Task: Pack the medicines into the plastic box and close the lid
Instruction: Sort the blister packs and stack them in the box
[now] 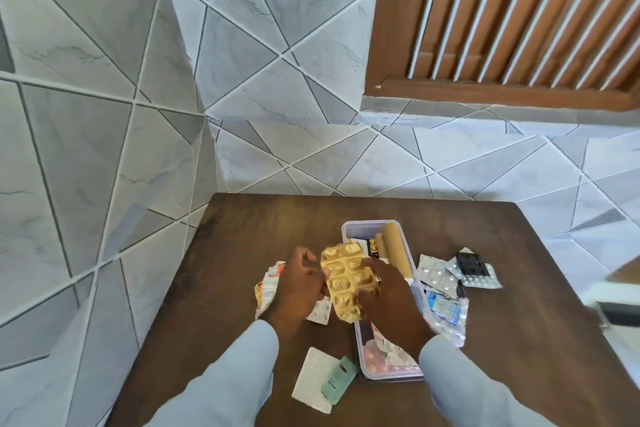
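A: Two hands on one item. Left hand (300,282) and right hand (388,291) both grip a gold blister pack (346,279), left fingers curled on its left edge, right fingers pinching its right side. Pack is crumpled, held just above the left rim of the plastic box (348,229).

B: Box state?

A: Clear, long, no lid on it, sitting mid-table (242,229). Two tan tubes (394,246) lie along its far right side. Near end holds pinkish tablets and a printed paper; right sleeve covers part of it. Lid not identifiable.

B: What's still outside?

A: Right of box: pile of silver blister strips (433,274), a black-faced strip (469,265) on top at the far side, a blue-labelled packet (445,308) nearer. Pile touches the box's right wall. Left of box: red-and-white printed strips (270,284) partly under the left hand. Near edge: white sachet (311,374) with a green card (341,378) lying over its right side, just beside the box's near-left corner.

B: Surroundings?

A: Dark wooden table in a grey tiled corner; brown louvred window (512,17) upper right.
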`<state>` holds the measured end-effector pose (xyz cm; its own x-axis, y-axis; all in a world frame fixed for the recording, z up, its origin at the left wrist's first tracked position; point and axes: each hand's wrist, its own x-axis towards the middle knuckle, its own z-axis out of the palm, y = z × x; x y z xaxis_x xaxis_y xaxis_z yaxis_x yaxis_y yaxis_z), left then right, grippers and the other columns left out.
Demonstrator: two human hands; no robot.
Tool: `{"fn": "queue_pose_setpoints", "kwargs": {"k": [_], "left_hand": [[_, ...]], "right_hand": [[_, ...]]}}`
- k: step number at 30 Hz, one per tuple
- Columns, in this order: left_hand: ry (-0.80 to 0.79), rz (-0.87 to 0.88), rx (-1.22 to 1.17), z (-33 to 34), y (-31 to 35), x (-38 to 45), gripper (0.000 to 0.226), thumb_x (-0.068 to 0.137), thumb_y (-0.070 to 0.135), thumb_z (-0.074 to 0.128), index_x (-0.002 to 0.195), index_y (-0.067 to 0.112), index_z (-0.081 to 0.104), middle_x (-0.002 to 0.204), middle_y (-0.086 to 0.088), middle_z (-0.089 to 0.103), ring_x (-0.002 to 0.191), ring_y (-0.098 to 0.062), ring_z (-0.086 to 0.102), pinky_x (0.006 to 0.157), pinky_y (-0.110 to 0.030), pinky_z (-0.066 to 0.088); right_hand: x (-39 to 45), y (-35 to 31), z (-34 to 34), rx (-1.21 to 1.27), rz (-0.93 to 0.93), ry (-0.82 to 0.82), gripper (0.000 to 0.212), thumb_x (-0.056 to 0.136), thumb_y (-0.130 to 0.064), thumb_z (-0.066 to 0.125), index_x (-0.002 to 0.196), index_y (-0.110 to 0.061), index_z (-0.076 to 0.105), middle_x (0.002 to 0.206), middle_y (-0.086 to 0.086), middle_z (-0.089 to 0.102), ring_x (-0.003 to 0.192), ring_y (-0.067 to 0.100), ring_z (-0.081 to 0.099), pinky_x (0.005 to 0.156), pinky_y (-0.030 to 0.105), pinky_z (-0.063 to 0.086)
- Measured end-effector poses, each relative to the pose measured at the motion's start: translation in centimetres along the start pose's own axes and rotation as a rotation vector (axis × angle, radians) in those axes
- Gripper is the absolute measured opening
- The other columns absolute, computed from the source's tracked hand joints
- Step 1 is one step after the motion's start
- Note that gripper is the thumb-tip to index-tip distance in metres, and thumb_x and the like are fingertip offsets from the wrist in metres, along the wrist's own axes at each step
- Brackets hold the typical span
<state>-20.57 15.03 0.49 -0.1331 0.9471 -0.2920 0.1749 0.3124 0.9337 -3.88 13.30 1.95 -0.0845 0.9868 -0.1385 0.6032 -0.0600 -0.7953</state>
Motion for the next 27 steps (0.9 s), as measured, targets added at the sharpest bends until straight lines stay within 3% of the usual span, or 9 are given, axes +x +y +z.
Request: {"fn": "queue_pose_setpoints", "kwargs": {"k": [2, 5, 7, 10, 12, 16, 19, 22, 27], "left_hand": [[-0.095, 0.045, 0.166, 3.1, -0.5, -1.2, 0.019, 0.094, 0.014, 0.055, 0.089, 0.031, 0.047, 0.08, -0.005, 0.067, 0.068, -0.018, 0.066, 0.057, -0.031, 0.052], [-0.173, 0.075, 0.461, 6.7, -2.1, -2.1, 0.016, 0.098, 0.026, 0.046, 0.111, 0.035, 0.05, 0.106, 0.004, 0.066, 0.092, -0.016, 0.066, 0.071, -0.025, 0.055], [-0.24, 0.072, 0.549, 8.4, -2.4, -2.3, 0.022, 0.099, 0.033, 0.045, 0.12, 0.031, 0.049, 0.12, 0.003, 0.063, 0.104, -0.018, 0.064, 0.085, -0.031, 0.056], [-0.338, 0.19, 1.042, 10.0, -1.9, -2.6, 0.034, 0.102, 0.026, 0.043, 0.133, 0.016, 0.052, 0.138, -0.008, 0.055, 0.123, -0.028, 0.055, 0.105, -0.037, 0.044], [-0.364, 0.264, 1.289, 10.5, -2.1, -2.9, 0.044, 0.101, 0.034, 0.045, 0.141, 0.018, 0.044, 0.151, -0.007, 0.04, 0.139, -0.031, 0.038, 0.116, -0.043, 0.029], [-0.44, 0.372, 1.545, 10.4, -2.9, -2.8, 0.05, 0.096, 0.04, 0.053, 0.14, 0.019, 0.045, 0.154, -0.006, 0.034, 0.144, -0.037, 0.019, 0.118, -0.054, 0.01], [-0.424, 0.353, 1.468, 9.8, -2.2, -2.8, 0.049, 0.095, 0.045, 0.053, 0.137, 0.021, 0.049, 0.15, -0.004, 0.041, 0.141, -0.033, 0.027, 0.118, -0.052, 0.013], [-0.281, 0.311, 1.226, 7.7, -1.1, -2.4, 0.042, 0.096, 0.044, 0.051, 0.134, 0.027, 0.051, 0.146, 0.002, 0.046, 0.135, -0.024, 0.037, 0.117, -0.045, 0.021], [0.09, 0.092, 0.811, -1.2, -4.1, -0.3, 0.031, 0.091, 0.044, 0.058, 0.121, 0.033, 0.059, 0.133, 0.008, 0.056, 0.122, -0.015, 0.051, 0.104, -0.029, 0.038]], "right_hand": [[-1.3, 2.6, -2.1, -0.017, 0.051, 0.008, 0.032, 0.093, -0.027, 0.06, 0.124, -0.02, 0.053, 0.11, -0.009, 0.057, 0.112, 0.015, 0.059, 0.073, 0.0, 0.041], [-3.0, 6.2, -3.7, -0.384, 0.058, -0.049, 0.043, 0.092, -0.036, 0.054, 0.133, -0.024, 0.048, 0.127, -0.003, 0.055, 0.117, 0.018, 0.053, 0.094, 0.022, 0.044], [-3.5, 7.4, -4.1, -0.719, 0.001, -0.116, 0.043, 0.092, -0.04, 0.048, 0.132, -0.025, 0.048, 0.13, 0.0, 0.054, 0.118, 0.022, 0.05, 0.099, 0.035, 0.041], [-3.6, 7.5, -3.6, -1.0, -0.078, -0.26, 0.034, 0.077, -0.042, 0.071, 0.106, -0.024, 0.067, 0.111, 0.008, 0.064, 0.104, 0.031, 0.056, 0.089, 0.049, 0.048], [-3.6, 7.5, -3.2, -1.1, -0.136, -0.264, 0.031, 0.063, -0.037, 0.083, 0.089, -0.022, 0.074, 0.096, 0.01, 0.067, 0.096, 0.035, 0.058, 0.081, 0.054, 0.05], [-3.0, 7.8, -3.1, -1.165, -0.17, -0.321, 0.032, 0.091, -0.022, 0.053, 0.122, -0.013, 0.059, 0.126, 0.013, 0.057, 0.124, 0.037, 0.039, 0.102, 0.052, 0.028], [-2.4, 6.9, -3.2, -1.197, -0.152, -0.367, 0.033, 0.091, -0.023, 0.055, 0.123, -0.015, 0.058, 0.128, 0.011, 0.059, 0.126, 0.035, 0.039, 0.105, 0.053, 0.027], [-1.4, 5.1, -3.4, -1.067, -0.126, -0.254, 0.031, 0.094, -0.03, 0.052, 0.124, -0.021, 0.056, 0.129, 0.005, 0.06, 0.123, 0.031, 0.047, 0.107, 0.05, 0.033], [0.6, 0.8, 0.2, -0.391, -0.113, -0.072, 0.035, 0.095, -0.037, 0.053, 0.128, -0.026, 0.054, 0.131, -0.005, 0.059, 0.116, 0.016, 0.057, 0.102, 0.031, 0.044]]}}
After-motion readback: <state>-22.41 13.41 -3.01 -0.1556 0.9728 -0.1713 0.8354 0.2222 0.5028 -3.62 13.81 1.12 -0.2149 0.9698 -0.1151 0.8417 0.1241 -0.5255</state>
